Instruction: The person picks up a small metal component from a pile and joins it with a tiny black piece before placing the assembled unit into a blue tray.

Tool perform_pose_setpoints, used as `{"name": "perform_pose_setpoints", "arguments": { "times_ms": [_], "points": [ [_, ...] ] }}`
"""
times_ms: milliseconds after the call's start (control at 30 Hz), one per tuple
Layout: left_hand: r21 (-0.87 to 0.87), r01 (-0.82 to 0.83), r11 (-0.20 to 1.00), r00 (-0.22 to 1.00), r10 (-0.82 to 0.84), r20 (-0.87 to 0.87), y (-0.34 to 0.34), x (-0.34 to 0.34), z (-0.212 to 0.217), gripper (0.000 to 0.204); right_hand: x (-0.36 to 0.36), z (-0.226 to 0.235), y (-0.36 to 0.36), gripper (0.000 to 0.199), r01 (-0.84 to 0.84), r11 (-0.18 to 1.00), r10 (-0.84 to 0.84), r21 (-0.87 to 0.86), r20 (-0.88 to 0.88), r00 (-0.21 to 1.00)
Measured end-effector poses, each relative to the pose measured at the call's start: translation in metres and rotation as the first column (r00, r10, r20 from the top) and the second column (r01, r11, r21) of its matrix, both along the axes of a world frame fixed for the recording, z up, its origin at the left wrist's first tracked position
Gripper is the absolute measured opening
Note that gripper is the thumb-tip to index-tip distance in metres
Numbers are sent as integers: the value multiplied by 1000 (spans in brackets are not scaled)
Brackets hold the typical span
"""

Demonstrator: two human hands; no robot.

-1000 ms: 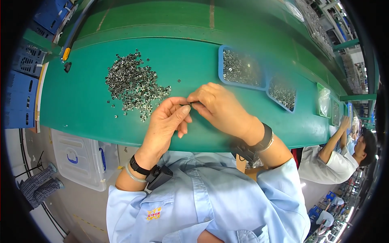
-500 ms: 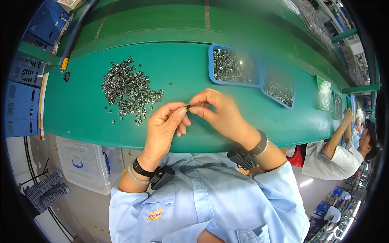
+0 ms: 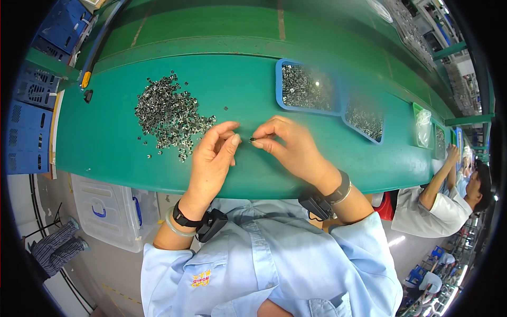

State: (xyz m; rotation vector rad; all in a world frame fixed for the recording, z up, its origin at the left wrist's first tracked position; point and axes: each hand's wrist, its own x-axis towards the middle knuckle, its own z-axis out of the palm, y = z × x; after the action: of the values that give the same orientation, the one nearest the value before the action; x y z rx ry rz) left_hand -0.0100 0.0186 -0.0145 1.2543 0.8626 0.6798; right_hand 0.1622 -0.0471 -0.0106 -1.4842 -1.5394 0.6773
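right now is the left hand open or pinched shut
Open: on the left hand, thumb and forefinger stand apart; the right hand pinches a small dark part.

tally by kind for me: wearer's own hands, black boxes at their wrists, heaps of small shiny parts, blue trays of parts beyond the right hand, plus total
Hands (left hand, right hand): 2
Black boxes (left wrist box, right wrist box): 2
Heap of parts: 1
Blue trays (larger tray, smaller tray): 2
Total: 7
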Motion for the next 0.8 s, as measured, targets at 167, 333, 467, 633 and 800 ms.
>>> {"name": "perform_pose_setpoints", "arguments": {
  "times_ms": [167, 333, 467, 633, 800],
  "points": [
    [-14, 106, 994, 994, -106, 20, -2, -1, 3, 16, 3, 6, 1, 12, -69, 998, 69, 8, 48, 996],
    [-103, 213, 972, 977, -208, 53, -2, -1, 4, 17, 3, 14, -2, 13, -81, 997, 82, -3, 16, 997],
    [-281, 255, 925, 956, -196, 220, -3, -1, 4, 19, -4, 13, -6, 13, -46, 998, 44, 52, 41, 998],
    [-381, 249, 890, 948, -143, 285, -11, 2, 6, 21, -14, 4, -17, 14, 55, 977, -100, 206, 218, 971],
    [-376, 201, 904, 948, -83, 306, -19, 3, 8, 22, -14, 4, -20, 15, 89, 970, -118, 228, 116, 986]
  ]
}}
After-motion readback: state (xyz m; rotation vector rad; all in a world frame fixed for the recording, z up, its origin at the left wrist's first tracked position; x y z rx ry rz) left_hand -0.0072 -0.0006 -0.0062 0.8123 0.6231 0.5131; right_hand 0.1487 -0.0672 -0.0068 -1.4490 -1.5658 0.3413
